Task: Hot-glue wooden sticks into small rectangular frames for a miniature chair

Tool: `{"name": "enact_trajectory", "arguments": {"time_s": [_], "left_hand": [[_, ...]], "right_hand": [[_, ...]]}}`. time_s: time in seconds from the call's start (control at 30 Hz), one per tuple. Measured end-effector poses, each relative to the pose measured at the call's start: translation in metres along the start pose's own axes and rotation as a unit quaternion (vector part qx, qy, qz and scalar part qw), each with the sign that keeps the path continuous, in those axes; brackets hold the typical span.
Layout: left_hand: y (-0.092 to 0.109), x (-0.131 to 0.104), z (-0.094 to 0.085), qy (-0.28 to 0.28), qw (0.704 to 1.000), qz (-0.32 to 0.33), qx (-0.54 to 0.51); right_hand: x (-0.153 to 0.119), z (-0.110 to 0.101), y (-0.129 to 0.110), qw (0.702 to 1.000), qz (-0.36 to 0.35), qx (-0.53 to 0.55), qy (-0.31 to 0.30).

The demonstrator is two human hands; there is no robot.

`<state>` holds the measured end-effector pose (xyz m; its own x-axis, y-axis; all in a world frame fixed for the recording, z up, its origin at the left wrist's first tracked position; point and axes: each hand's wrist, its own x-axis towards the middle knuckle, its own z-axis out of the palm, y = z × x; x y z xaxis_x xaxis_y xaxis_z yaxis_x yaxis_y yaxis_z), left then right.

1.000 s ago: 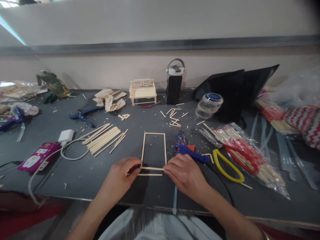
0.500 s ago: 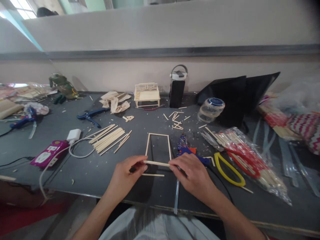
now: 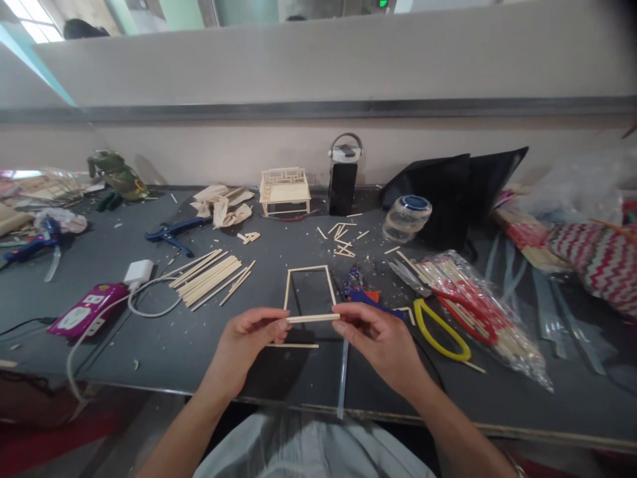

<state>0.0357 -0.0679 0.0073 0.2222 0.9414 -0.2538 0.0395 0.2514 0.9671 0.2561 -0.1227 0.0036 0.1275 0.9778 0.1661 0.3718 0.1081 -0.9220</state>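
Note:
A rectangular frame of thin wooden sticks (image 3: pixel 308 269) is pinched at its two near corners, one in each hand. Along its near side two pale sticks (image 3: pixel 313 318) lie close together. My left hand (image 3: pixel 249 345) closes thumb and fingers on the left corner; my right hand (image 3: pixel 381 342) does the same on the right one. Beneath the frame a single loose stick (image 3: pixel 298 346) rests on the table. Just beyond my right hand lies a blue glue gun (image 3: pixel 365 297), partly hidden by it, with a clear glue stick (image 3: pixel 343 378) stretching toward the table's front edge.
Cut sticks (image 3: pixel 209 279) lie left of the frame, near a purple power strip (image 3: pixel 87 309) and blue cutters (image 3: pixel 172 234). A miniature wooden bench (image 3: pixel 285 192) stands behind. To the right are a jar (image 3: pixel 407 219), yellow-and-red-handled scissors (image 3: pixel 440 338) and bagged sticks (image 3: pixel 497 318).
The frame's near side has tilted a little in my hands, and two parallel sticks now show there. Both hands keep their grip. The whole view has shifted slightly.

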Motion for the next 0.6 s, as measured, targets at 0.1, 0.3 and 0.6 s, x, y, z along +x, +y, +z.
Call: {"name": "enact_trajectory", "arguments": {"time_s": [0.1, 0.3, 0.6], "left_hand": [[0.0, 0.0, 0.002, -0.014, 1.0, -0.012, -0.019], [0.009, 0.001, 0.005, -0.023, 0.999, -0.006, -0.038], [0.02, -0.001, 0.008, -0.008, 0.998, 0.051, -0.029]], "right_hand": [[0.001, 0.002, -0.003, 1.0, -0.001, -0.007, 0.017], [0.008, -0.001, -0.008, 0.999, -0.007, -0.018, 0.044], [0.011, -0.004, -0.012, 0.997, -0.037, -0.025, 0.063]]}}
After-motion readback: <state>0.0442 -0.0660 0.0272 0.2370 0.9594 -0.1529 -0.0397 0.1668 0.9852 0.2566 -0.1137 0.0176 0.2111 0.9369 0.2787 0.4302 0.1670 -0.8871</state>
